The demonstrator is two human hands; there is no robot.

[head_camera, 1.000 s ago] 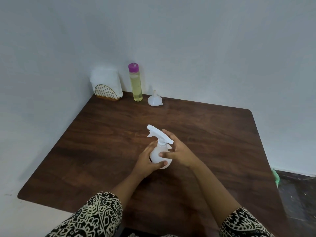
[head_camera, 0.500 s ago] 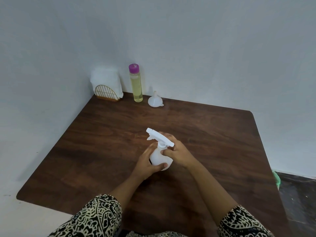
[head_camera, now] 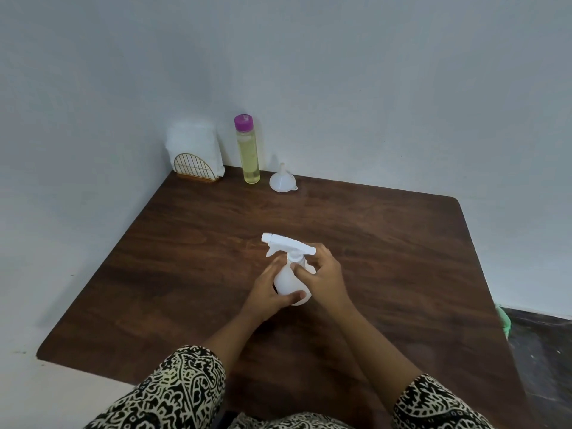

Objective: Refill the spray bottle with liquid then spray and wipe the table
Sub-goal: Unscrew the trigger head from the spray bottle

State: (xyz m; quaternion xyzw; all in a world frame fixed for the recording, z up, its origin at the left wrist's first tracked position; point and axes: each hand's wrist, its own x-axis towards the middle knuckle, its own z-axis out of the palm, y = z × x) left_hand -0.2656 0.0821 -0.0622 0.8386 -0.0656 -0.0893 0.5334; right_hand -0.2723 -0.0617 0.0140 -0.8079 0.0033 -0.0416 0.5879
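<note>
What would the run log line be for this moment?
stage: opening sprayer | left hand: holds spray bottle body | right hand: at bottle neck | refill bottle: capped, at wall | funnel: unused

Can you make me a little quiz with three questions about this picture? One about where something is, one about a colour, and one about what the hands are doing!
1. Where is the funnel?
A. Next to the tall bottle by the wall
B. Inside the spray bottle
C. On the floor

2. What colour is the tall bottle's cap?
A. Green
B. Purple
C. Red

3. What are the hands doing?
A. Wiping the table
B. Resting flat
C. Holding the spray bottle

Answers: 1 A, the funnel sits right of the tall bottle. 2 B, the cap is purple. 3 C, the left hand grips the spray bottle body and the right hand its neck.
</note>
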